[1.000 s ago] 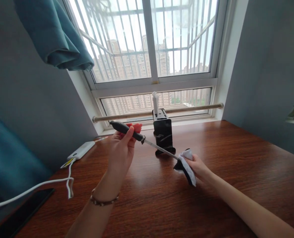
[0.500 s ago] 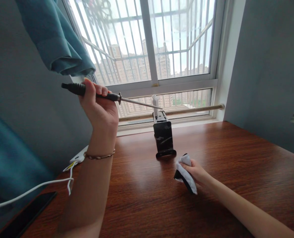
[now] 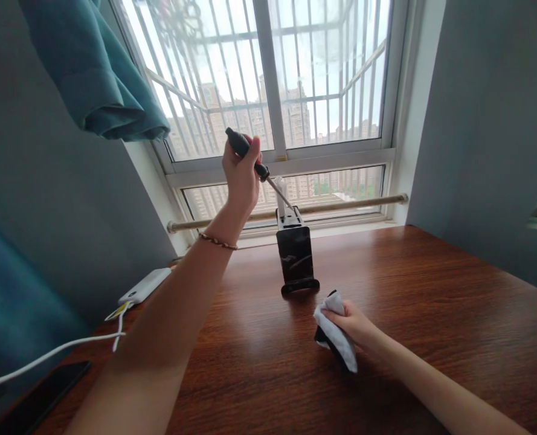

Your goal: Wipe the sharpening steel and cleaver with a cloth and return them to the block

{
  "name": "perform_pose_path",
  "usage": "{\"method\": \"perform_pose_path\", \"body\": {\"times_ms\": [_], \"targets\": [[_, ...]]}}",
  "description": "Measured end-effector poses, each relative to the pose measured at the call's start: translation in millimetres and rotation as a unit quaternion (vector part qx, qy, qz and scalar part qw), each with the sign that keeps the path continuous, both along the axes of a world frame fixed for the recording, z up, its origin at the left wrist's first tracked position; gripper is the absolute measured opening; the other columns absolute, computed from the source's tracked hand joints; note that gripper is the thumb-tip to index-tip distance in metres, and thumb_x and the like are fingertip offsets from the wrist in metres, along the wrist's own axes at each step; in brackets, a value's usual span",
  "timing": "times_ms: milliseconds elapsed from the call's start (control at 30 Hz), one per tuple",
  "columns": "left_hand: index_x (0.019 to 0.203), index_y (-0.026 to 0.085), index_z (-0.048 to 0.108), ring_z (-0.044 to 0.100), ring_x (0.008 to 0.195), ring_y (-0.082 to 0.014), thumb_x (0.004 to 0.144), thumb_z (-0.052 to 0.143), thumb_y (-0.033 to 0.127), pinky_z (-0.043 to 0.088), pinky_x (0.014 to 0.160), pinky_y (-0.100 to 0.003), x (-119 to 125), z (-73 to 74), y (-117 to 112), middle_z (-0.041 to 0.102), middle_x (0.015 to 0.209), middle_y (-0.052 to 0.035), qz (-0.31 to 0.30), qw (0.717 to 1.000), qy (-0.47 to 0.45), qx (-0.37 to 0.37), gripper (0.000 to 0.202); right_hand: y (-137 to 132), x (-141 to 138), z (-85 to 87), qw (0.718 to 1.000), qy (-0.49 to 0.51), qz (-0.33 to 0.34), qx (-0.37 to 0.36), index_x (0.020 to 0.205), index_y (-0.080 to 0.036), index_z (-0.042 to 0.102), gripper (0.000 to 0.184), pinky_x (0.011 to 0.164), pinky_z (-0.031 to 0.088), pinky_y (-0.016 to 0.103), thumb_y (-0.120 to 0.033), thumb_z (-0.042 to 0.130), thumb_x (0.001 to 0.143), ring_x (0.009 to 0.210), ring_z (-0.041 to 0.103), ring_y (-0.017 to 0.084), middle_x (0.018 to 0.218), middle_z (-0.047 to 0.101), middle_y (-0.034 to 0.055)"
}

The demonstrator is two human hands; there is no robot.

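My left hand (image 3: 243, 172) is closed round the black handle of a honing steel (image 3: 281, 192). Its rod slants down to the right, and the tip is at the top of a black knife block (image 3: 295, 257); whether it has entered a slot I cannot tell. A whitish handle-like piece (image 3: 281, 190) stands up from the block's top, partly behind the rod. In my right hand (image 3: 347, 320) is a bunched white and black cloth (image 3: 334, 332), held just above or on the table, in front of the block.
The brown wooden table (image 3: 431, 338) reaches to the window sill. On the left are a white power strip (image 3: 145, 285) with a white cable (image 3: 55, 350) and a dark phone-like slab (image 3: 46, 396). A horizontal rail (image 3: 354, 204) crosses the window behind the block. A blue curtain (image 3: 100, 90) hangs upper left.
My left hand has moved right and tilted the honing steel more steeply, bringing its tip to the block's top. My right hand still holds the cloth, nearly in place.
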State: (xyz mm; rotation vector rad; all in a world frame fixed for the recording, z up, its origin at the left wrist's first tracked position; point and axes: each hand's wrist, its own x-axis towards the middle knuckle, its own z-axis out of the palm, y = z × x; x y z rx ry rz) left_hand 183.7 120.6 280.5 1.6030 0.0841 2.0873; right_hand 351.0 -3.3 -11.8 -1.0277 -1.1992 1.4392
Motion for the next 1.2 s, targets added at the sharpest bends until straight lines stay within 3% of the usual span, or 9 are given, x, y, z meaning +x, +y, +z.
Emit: {"method": "perform_pose_path", "body": {"times_ms": [333, 467, 633, 800, 1033, 1200], "targets": [[0.070, 0.021, 0.054, 0.046, 0.055, -0.0104, 0.071, 0.070, 0.023, 0.037, 0.057, -0.025, -4, -3.7, 14, 0.039, 0.060, 0.0038, -0.004, 1.000, 0.016, 0.006, 0.016, -2, 1, 9.7, 1.000, -0.006, -0.024, -0.004, 0.068, -0.013, 0.062, 0.040, 0.053, 0.041, 0.024, -0.049, 0.074, 0.056, 0.056, 0.054, 0.013, 0.061, 0.061, 0.0022], [0.069, 0.020, 0.052, 0.042, 0.051, -0.0087, 0.070, 0.071, 0.023, 0.035, 0.054, -0.023, -2, 1.4, 21, 0.040, 0.059, 0.0043, -0.004, 1.000, 0.025, 0.008, 0.019, -1, 1, 10.3, 1.000, -0.003, -0.021, -0.005, 0.066, -0.012, 0.061, 0.042, 0.053, 0.041, 0.024, -0.051, 0.073, 0.055, 0.056, 0.053, 0.013, 0.061, 0.061, 0.0023], [0.069, 0.019, 0.046, 0.044, 0.050, -0.0073, 0.072, 0.067, 0.016, 0.035, 0.052, -0.020, 7, 19.7, 53, 0.044, 0.059, 0.0046, 0.016, 0.999, 0.029, -0.033, 0.021, 0, 3, 9.5, 1.000, -0.002, -0.028, -0.001, 0.068, -0.012, 0.061, 0.044, 0.053, 0.040, 0.024, -0.052, 0.073, 0.055, 0.056, 0.053, 0.013, 0.061, 0.060, 0.0021], [0.073, 0.019, 0.048, 0.054, 0.061, -0.0091, 0.075, 0.059, 0.015, 0.041, 0.061, -0.020, 20, 29.2, 89, 0.055, 0.067, 0.0020, 0.027, 0.996, 0.059, -0.056, 0.013, 0, 5, 11.0, 1.000, -0.019, -0.019, 0.015, 0.069, -0.012, 0.060, 0.043, 0.053, 0.040, 0.025, -0.052, 0.070, 0.059, 0.056, 0.052, 0.013, 0.060, 0.059, 0.0021], [0.077, 0.013, 0.062, 0.058, 0.073, -0.0163, 0.070, 0.067, 0.023, 0.040, 0.067, -0.026, 45, 38.6, 114, 0.061, 0.072, -0.0018, 0.229, 0.954, 0.182, -0.063, 0.013, 6, 7, 6.4, 0.999, -0.041, -0.023, 0.019, 0.067, -0.012, 0.058, 0.044, 0.052, 0.037, 0.024, -0.053, 0.069, 0.060, 0.055, 0.050, 0.012, 0.059, 0.057, 0.0009], [0.092, 0.012, 0.063, 0.058, 0.081, -0.0225, 0.071, 0.066, 0.023, 0.036, 0.076, -0.034, 52, 37.4, 118, 0.061, 0.077, -0.0033, 0.392, 0.874, 0.269, -0.102, 0.024, 6, 9, 7.1, 0.998, -0.049, -0.019, 0.018, 0.069, -0.012, 0.058, 0.042, 0.054, 0.038, 0.025, -0.052, 0.068, 0.061, 0.057, 0.052, 0.013, 0.061, 0.058, 0.0016]]}}
